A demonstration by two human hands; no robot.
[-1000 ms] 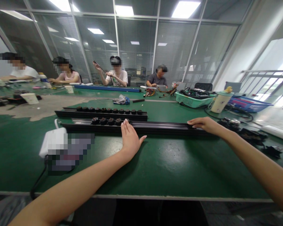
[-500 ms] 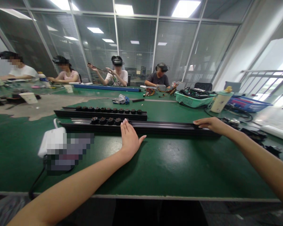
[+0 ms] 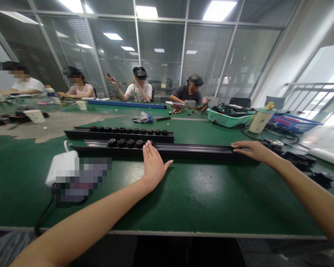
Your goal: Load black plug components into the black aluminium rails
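Black extrusion rail (image 3: 189,151) lying lengthwise on the green bench mat (image 3: 200,196), just nearer than a second rail (image 3: 119,136). Right hand (image 3: 256,151) has slid outward along it, fingers flat and released on top; left hand (image 3: 154,167) stays in place, fingers extended against it, not grasping.

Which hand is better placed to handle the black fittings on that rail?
Left hand, probably: its fingertips touch the rail beside the fittings; the right hand rests farther along, on bare rail.
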